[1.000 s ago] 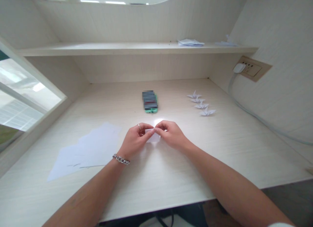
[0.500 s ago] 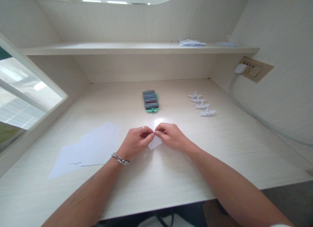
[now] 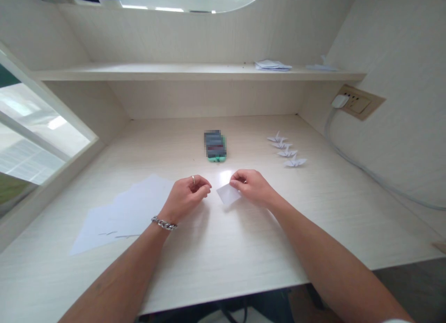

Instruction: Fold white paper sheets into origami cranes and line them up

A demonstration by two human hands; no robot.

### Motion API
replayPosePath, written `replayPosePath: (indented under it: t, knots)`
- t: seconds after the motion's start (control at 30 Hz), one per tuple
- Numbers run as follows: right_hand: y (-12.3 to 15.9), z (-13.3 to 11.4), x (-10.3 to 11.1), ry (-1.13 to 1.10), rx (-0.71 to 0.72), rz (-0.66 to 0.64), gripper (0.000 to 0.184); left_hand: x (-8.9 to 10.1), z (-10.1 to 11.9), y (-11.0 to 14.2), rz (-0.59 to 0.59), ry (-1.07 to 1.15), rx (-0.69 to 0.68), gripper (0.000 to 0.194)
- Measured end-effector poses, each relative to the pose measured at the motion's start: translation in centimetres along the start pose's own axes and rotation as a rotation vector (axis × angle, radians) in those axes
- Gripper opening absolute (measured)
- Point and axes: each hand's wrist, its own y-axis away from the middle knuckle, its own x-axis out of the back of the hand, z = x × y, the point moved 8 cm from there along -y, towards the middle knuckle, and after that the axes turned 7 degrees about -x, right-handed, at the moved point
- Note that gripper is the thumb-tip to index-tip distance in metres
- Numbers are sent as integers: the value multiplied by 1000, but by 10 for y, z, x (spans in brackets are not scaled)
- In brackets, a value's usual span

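My right hand [image 3: 253,187] pinches the upper right corner of a small folded piece of white paper [image 3: 228,194], held just above the desk. A short gap to the left of the paper is my left hand [image 3: 188,193], its thumb and fingertips drawn together with nothing visible in them. That hand wears a ring, and a chain bracelet circles the wrist. Several white folded paper cranes [image 3: 295,162] stand in a slanting row beyond my right hand. Loose white sheets [image 3: 118,211] lie on the desk to the left of my left hand.
A pixelated dark object with a green edge [image 3: 216,158] lies on the desk [image 3: 223,267] beyond my hands. More folded paper [image 3: 272,65] rests on the shelf [image 3: 174,76]. At the right, a white plug [image 3: 340,100] sits in a wall socket, its cable [image 3: 365,171] trailing along the wall.
Both hands held the paper together before. My left hand has let go and moved left; my right hand has moved slightly right and up with the paper, turning it.
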Motion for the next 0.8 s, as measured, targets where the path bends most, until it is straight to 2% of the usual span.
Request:
replayPosePath:
  t: [0.1, 0.17, 0.3, 0.6, 0.7, 0.8]
  knots:
    - [3, -8, -6, -27, 56, -30, 13, -14, 2, 0, -58, 130, -23, 21]
    - [5, -11, -10, -110, 69, -45, 14, -18, 5, 1, -47, 140, -32, 21]
    - [5, -9, -15, -234, 30, -75, 16, -15, 4, 1, 30, 170, 1, 23]
    - [6, -8, -17, -312, -18, -29, 15, -19, 3, 1, 77, 294, 46, 25]
    - [5, -6, -21, -349, -42, -35, 13, -15, -5, 1, 147, 308, 88, 26]
    - [5, -4, -27, -352, -57, -72, 9, -2, -19, 1, 297, 353, 146, 29]
